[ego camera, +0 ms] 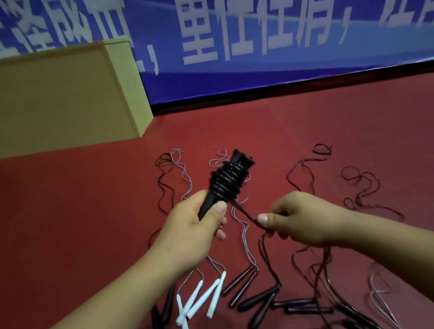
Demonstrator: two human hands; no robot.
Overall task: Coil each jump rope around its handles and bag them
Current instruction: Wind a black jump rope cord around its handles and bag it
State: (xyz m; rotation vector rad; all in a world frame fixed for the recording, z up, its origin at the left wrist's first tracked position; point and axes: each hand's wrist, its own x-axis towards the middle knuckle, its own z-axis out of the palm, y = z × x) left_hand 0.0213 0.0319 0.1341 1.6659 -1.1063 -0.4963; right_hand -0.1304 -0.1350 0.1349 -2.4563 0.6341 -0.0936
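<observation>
My left hand (pixel 193 227) grips a pair of black jump-rope handles (pixel 239 159) that point up and away, with several turns of dark rope coiled (pixel 225 180) around their upper part. The loose end of that rope (pixel 245 213) runs from the coil down to my right hand (pixel 296 220), which pinches it between thumb and fingers. Below my right hand the rope hangs down toward the floor. No bag is in view.
Several more jump ropes lie spread on the red floor (pixel 67 206): white handles (pixel 198 304), black handles (pixel 257 302) and thin tangled cords (pixel 360 189). A tan cardboard box (pixel 51 101) stands at the back left against a blue banner wall (pixel 276 24).
</observation>
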